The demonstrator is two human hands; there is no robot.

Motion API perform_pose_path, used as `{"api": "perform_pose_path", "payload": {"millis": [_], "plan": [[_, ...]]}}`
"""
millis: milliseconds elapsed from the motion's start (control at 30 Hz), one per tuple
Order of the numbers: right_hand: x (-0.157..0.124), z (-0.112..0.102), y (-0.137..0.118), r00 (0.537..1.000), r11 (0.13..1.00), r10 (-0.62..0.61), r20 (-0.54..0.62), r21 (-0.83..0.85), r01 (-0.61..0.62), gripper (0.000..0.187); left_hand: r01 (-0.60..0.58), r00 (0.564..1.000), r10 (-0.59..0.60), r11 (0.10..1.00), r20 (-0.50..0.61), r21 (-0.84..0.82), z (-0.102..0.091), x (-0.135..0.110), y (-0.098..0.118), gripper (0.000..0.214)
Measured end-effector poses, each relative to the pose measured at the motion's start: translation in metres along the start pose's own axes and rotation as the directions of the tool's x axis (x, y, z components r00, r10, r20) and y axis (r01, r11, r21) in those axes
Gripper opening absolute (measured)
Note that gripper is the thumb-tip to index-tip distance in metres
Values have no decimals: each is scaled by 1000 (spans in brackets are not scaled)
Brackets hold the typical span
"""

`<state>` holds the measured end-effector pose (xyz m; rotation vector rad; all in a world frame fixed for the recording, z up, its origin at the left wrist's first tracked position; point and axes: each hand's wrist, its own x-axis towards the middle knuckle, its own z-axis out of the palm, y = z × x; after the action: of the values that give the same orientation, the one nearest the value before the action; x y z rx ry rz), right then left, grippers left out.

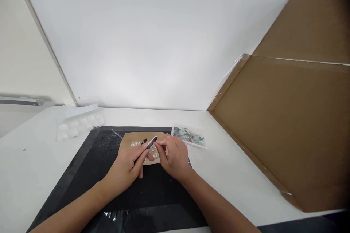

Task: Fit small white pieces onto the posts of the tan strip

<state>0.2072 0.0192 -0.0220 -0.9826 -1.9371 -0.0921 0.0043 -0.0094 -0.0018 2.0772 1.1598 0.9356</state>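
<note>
My left hand (130,160) is closed around a slim black object with a pale edge (151,142), which slants up to the right. The fingers of my right hand (173,154) are pinched together close to its upper tip; whatever they hold is too small to make out. Beneath both hands lies a tan sheet (128,139), with small white pieces (133,144) and a little dark piece (144,141) scattered on it. Part of the sheet is hidden by my hands.
A black mat (90,167) covers the white table (224,174) under the sheet. Behind my right hand stands a clear tray of greenish pieces (188,135). Clear packaging with white contents (79,125) sits at the left. A folded cardboard panel (287,123) borders the right side.
</note>
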Motion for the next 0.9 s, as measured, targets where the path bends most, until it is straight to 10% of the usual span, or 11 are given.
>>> {"api": "perform_pose_path", "payload": {"millis": [900], "plan": [[1, 4, -10, 1000, 999, 2, 3, 39, -2, 15, 159, 987, -155, 981, 44, -110, -1, 0, 7, 46]]}}
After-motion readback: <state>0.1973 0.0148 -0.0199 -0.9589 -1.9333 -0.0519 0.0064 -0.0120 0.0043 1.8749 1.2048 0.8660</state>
